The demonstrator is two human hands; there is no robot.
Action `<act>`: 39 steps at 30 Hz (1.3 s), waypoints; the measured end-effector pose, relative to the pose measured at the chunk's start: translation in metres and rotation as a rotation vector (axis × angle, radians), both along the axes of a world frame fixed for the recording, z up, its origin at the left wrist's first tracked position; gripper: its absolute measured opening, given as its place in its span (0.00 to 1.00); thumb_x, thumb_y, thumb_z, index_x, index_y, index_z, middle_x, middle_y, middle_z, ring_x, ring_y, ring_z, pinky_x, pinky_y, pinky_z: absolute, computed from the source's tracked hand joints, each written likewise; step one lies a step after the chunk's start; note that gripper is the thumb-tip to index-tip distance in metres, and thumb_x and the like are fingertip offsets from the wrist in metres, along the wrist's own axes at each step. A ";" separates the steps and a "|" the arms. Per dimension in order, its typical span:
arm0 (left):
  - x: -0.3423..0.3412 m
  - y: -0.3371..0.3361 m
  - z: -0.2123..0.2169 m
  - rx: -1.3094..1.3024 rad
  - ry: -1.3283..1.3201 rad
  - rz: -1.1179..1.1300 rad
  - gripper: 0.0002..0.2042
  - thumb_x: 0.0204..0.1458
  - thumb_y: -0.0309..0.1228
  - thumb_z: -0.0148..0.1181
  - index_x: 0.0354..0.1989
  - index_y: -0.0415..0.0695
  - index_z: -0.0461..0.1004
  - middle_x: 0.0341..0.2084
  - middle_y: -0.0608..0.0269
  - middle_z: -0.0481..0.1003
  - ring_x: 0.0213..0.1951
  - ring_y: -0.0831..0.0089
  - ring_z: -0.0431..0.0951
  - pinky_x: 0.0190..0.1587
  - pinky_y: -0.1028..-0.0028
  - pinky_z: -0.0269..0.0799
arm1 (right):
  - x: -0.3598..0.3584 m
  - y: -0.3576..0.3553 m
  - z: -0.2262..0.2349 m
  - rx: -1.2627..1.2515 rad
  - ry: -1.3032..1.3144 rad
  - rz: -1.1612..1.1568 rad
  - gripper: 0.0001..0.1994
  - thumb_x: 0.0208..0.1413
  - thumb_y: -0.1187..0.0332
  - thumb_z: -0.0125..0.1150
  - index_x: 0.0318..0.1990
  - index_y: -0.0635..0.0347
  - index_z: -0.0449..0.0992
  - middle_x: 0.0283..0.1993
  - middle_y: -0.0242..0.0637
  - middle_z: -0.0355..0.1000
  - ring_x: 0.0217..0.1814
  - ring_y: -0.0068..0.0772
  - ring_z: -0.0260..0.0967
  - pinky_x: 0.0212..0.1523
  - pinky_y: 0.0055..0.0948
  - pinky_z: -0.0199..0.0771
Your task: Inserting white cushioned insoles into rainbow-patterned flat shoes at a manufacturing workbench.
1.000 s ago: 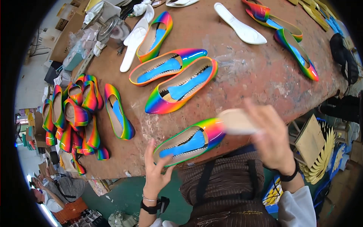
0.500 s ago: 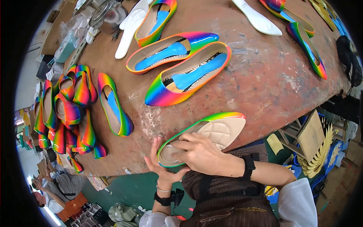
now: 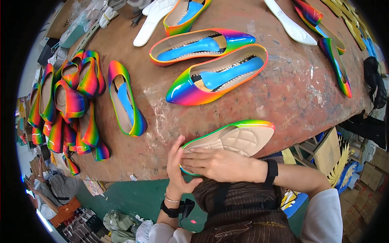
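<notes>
A rainbow-coloured pointed flat shoe (image 3: 250,122) lies at the table's near edge, its toe to the right and its heel to the left. Inside it is a beige quilted insole (image 3: 244,141). My left hand (image 3: 176,168) is cupped round the heel end, fingers up along the outside and thumb toward me. Flat across the heel part of the insole rests my right hand (image 3: 216,164), its fingers stretched out together and pointing left. They cover much of the heel area. Beyond it lie two rainbow flats with blue strips inside, the nearer flat (image 3: 182,90) and the farther flat (image 3: 239,36).
A single rainbow flat (image 3: 139,123) lies to the left, beside a heap of rainbow shoes (image 3: 69,99). White insoles (image 3: 152,24) and more flats are on the far side of the worn brown table (image 3: 291,89). A wooden stool (image 3: 327,152) stands off the right edge.
My right hand's bent fingers have straightened and now lie flat over the heel part. The left hand stays at the heel. The shoe and my hands appear slightly farther right in the view.
</notes>
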State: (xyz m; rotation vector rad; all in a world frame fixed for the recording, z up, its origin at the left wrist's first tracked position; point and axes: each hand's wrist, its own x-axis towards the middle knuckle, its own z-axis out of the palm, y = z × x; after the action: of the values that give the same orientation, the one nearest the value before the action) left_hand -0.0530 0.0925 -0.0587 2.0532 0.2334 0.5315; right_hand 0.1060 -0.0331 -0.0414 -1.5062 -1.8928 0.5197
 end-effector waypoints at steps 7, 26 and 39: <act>0.000 -0.011 0.002 -0.131 0.114 0.195 0.13 0.61 0.38 0.45 0.41 0.40 0.65 0.63 0.33 0.63 0.65 0.46 0.65 0.67 0.52 0.57 | -0.006 -0.013 0.012 -0.025 -0.143 -0.138 0.19 0.51 0.68 0.57 0.52 0.57 0.80 0.58 0.38 0.75 0.66 0.34 0.68 0.72 0.35 0.59; 0.088 -0.061 0.047 0.011 0.637 0.098 0.36 0.47 0.38 0.73 0.58 0.32 0.60 0.40 0.36 0.78 0.43 0.42 0.80 0.46 0.55 0.75 | 0.006 -0.091 0.037 -0.520 0.063 -0.950 0.58 0.32 0.59 0.81 0.69 0.76 0.50 0.53 0.51 0.64 0.56 0.51 0.61 0.56 0.43 0.61; 0.112 -0.045 0.022 -0.062 0.541 0.174 0.23 0.47 0.43 0.72 0.38 0.34 0.74 0.25 0.40 0.78 0.30 0.39 0.79 0.33 0.53 0.75 | 0.058 -0.056 0.030 -0.635 0.062 -1.081 0.36 0.35 0.54 0.81 0.48 0.64 0.67 0.32 0.50 0.76 0.35 0.54 0.77 0.34 0.46 0.76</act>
State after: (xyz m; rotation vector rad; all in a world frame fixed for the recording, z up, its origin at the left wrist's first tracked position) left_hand 0.0586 0.0477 -0.0371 2.0913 0.7434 0.0568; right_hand 0.1641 -0.0895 -0.0117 -2.5581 -0.6265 0.6278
